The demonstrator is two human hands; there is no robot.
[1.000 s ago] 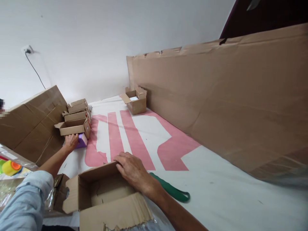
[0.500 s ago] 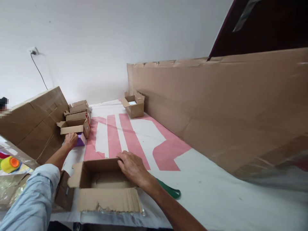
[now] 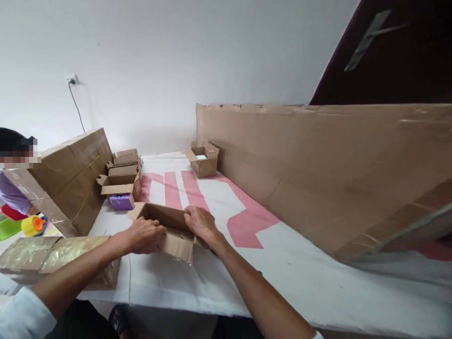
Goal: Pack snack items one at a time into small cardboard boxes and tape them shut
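Both of my hands grip one open cardboard box [image 3: 169,216] over the white cloth. My left hand [image 3: 147,234] is closed on the near left edge, by the front flap. My right hand [image 3: 202,222] clasps the far right rim, thumb side inward. The part of the box's inside that shows holds nothing. Just behind its left end sits a purple packet [image 3: 122,201]. The packet is in front of a row of open cardboard boxes [image 3: 122,181], and neither hand touches it.
A long cardboard panel [image 3: 318,169] walls off the right side. A small open box [image 3: 203,162] stands at the back, with something white inside. Taped boxes [image 3: 56,249] lie at the left. Behind a large carton [image 3: 76,179], another person [image 3: 16,188] is partly visible.
My left hand has left the purple packet and come back to the box's near edge. The box has moved away from me and turned a little. The view has shifted left.
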